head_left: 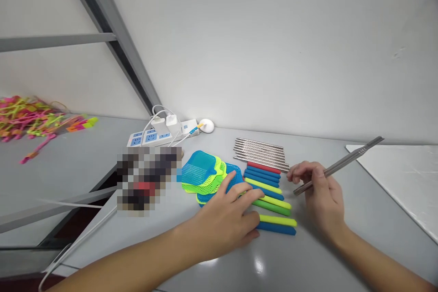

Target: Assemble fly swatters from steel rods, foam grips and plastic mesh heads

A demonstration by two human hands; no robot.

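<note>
My right hand (321, 194) grips a thin metal rod (345, 160) that slants up to the right above the grey table (308, 260). My left hand (227, 216) rests palm down on the row of coloured handles (270, 191), blue, green and one red, with its fingers reaching onto the stacked blue and green mesh heads (203, 173). Behind the handles lies a flat row of several more metal rods (260, 151).
A white power strip (155, 134) with plugged chargers and cables sits at the wall. A pile of pink, green and orange finished pieces (30, 116) lies far left. A white board (404, 178) lies at the right. A blurred patch (147, 178) sits beside the mesh heads.
</note>
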